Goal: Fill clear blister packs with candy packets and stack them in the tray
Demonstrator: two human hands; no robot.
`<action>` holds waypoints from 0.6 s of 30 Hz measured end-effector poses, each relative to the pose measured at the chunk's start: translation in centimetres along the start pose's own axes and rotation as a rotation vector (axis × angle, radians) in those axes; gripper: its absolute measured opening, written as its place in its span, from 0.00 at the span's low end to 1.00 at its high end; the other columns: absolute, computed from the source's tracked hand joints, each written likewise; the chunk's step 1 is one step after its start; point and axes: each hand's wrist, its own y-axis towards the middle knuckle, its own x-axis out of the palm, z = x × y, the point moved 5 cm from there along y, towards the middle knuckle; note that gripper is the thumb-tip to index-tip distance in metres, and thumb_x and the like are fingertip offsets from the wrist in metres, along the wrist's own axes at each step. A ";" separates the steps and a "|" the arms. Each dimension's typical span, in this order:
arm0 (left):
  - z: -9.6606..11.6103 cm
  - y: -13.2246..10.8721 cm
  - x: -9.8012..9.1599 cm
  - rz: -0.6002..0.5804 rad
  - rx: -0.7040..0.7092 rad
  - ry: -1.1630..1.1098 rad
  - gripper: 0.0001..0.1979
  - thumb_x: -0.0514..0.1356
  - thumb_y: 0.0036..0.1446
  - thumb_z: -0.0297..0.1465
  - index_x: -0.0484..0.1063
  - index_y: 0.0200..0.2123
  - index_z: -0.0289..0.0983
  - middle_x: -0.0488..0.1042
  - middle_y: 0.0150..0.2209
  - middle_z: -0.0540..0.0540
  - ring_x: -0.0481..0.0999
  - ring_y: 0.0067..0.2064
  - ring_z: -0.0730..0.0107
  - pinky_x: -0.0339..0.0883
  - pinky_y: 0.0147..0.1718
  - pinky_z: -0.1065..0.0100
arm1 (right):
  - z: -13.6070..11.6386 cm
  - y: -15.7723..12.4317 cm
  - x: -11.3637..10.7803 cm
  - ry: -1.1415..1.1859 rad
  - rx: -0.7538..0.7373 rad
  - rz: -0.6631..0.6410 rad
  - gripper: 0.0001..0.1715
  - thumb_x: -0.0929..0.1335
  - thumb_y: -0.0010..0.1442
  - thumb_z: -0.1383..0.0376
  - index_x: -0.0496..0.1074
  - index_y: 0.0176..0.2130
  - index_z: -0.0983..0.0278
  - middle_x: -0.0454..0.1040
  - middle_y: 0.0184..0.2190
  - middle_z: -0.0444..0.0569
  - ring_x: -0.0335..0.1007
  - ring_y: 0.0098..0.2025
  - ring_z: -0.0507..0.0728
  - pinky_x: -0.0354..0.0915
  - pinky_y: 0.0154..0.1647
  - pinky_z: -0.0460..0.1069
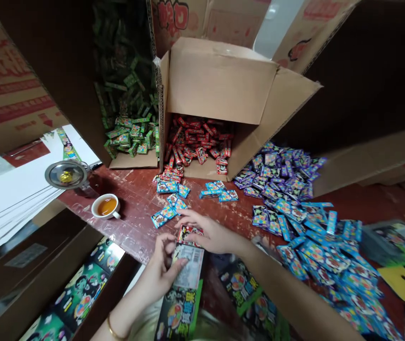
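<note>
A black and green printed box (177, 310) stands at the lower middle, its flap up toward the table. My left hand (166, 265) is wrapped around its upper part, the thumb lying over a pale panel with a barcode. My right hand (205, 232) is at the box's far end, fingers bent over a red packet (190, 234) at the opening; how firmly it holds the packet is hidden. Just beyond my hands lie a few blue packets (164, 216) on the red table (134, 237).
Open cartons hold green packets (131, 135) and red packets (195, 137). Purple packets (280, 170) and blue packets (330, 255) are heaped at right. A tea cup (106, 206) and a glass lidded pot (66, 175) stand at left. Printed boxes (85, 289) fill a lower-left carton.
</note>
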 end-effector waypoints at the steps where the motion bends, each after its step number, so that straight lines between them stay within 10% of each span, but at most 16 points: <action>1: 0.1 -0.2 -0.1 0.006 0.000 0.009 0.23 0.60 0.58 0.38 0.51 0.51 0.43 0.69 0.36 0.50 0.70 0.30 0.76 0.61 0.28 0.75 | 0.4 -0.2 0.0 0.045 0.051 0.053 0.26 0.70 0.58 0.66 0.66 0.55 0.63 0.74 0.48 0.53 0.70 0.51 0.57 0.65 0.54 0.55; 13: 0.5 -1.1 -1.7 0.035 0.027 -0.070 0.25 0.61 0.56 0.38 0.54 0.53 0.44 0.68 0.34 0.51 0.66 0.27 0.77 0.61 0.27 0.75 | 1.1 -2.4 2.0 0.032 0.040 0.084 0.11 0.71 0.57 0.58 0.80 0.38 0.60 0.74 0.51 0.53 0.72 0.51 0.61 0.66 0.54 0.58; 18: -0.7 -0.2 -2.0 0.095 0.050 -0.056 0.15 0.60 0.57 0.39 0.60 0.43 0.42 0.60 0.31 0.54 0.60 0.26 0.79 0.57 0.25 0.77 | 1.8 1.0 0.4 -0.030 0.068 0.122 0.12 0.70 0.59 0.57 0.80 0.35 0.62 0.75 0.49 0.55 0.74 0.48 0.61 0.68 0.49 0.56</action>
